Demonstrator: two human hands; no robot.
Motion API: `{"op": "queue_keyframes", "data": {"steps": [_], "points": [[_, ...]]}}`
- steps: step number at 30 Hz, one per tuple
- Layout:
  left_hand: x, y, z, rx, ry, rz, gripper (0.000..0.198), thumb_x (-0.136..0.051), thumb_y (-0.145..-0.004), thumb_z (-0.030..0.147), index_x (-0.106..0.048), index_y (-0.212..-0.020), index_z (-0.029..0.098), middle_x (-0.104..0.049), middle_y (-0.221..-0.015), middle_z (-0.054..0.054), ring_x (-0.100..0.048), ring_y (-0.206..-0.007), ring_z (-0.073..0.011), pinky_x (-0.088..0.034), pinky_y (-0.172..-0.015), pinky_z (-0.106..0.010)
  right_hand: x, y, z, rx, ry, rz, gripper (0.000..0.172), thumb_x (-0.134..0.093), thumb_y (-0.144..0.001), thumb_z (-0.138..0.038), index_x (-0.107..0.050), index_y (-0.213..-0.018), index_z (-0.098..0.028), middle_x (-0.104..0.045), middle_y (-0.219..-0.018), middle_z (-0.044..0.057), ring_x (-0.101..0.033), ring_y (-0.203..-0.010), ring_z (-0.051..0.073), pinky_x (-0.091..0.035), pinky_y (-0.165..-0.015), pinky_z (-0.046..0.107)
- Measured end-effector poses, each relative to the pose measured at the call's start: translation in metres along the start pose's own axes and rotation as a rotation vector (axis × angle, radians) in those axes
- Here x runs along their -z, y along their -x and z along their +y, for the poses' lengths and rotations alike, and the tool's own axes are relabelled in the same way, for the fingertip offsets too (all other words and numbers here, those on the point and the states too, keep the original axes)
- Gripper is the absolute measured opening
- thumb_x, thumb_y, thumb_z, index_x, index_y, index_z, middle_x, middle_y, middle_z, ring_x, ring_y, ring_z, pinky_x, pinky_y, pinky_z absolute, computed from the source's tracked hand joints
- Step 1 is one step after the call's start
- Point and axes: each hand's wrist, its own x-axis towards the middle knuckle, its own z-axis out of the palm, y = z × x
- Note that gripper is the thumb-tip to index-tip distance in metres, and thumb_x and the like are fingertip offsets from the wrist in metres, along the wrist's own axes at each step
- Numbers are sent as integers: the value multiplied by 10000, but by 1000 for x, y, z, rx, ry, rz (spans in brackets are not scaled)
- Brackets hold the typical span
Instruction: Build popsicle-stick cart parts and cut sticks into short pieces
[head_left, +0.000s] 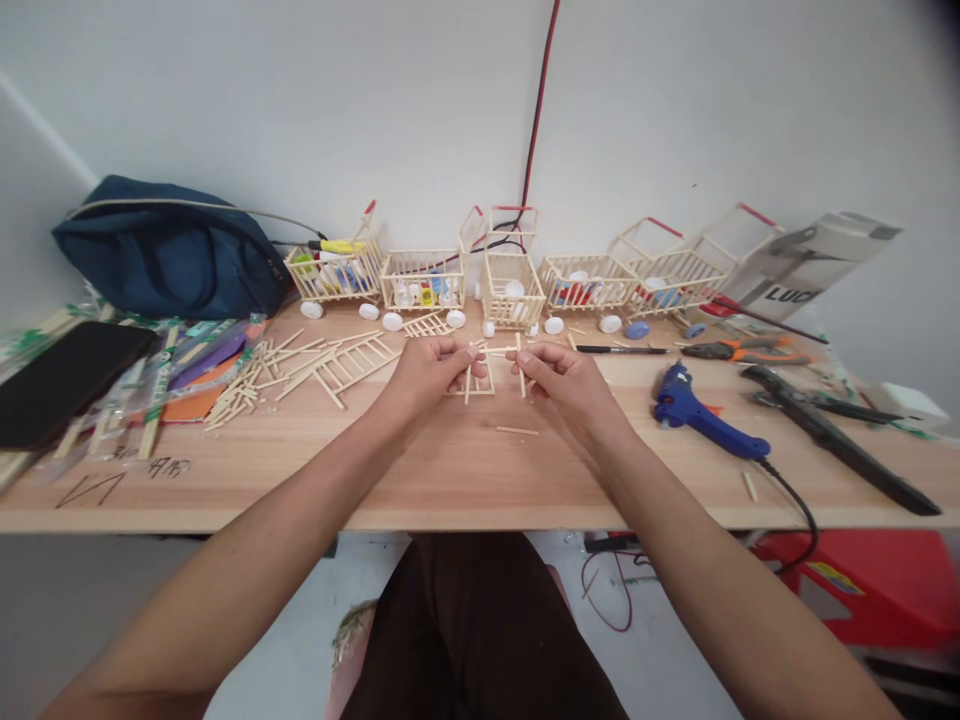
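In the middle of the desk, my left hand (435,372) is closed, pinching a thin pale wooden stick (467,387) between thumb and fingers. My right hand (559,375) pinches another wooden stick (522,378), which stands roughly parallel to the first. A short crosspiece (496,351) spans the gap between the hands; whether it is joined to both sticks I cannot tell. Just beneath my left fingers is a small stick frame (484,391), partly hidden. One loose short stick (517,431) lies in front of the hands.
Several miniature stick shopping carts (514,295) line the wall. To the left are a ladder-like stick frame (352,368), loose sticks (236,393), a phone (52,385) and a blue bag (172,250). On the right lie a blue glue gun (705,420), pliers (742,349) and a black-handled cutter (840,440).
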Motion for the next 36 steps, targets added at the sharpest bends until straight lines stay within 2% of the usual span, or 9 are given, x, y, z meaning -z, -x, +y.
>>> {"op": "queue_keyframes", "data": {"steps": [10, 18, 36], "points": [[3, -3, -2, -26, -16, 0, 212, -633, -790, 250, -699, -637, 119, -586, -537, -12, -421, -440, -55, -330, -474, -193, -1, 0, 1, 56, -14, -21, 346, -709, -704, -448, -651, -934, -196, -634, -722, -12, -423, -504, 77, -331, -471, 229], [4, -4, -5, -63, -53, 7, 207, -634, -790, 261, -704, -653, 123, -539, -492, 8, -439, -440, -63, -339, -474, -197, -2, 1, 1, 86, 14, -26, 290, -699, -720, -398, -621, -905, -190, -644, -721, 4, -455, -538, 88, -337, -484, 231], [5, -7, -8, -55, -57, -4, 192, -612, -795, 230, -681, -655, 119, -622, -582, -15, -451, -445, -53, -382, -475, -187, -4, 2, -3, 86, 46, -15, 298, -690, -702, -400, -609, -887, -180, -642, -664, -14, -456, -503, 81, -342, -474, 221]]}}
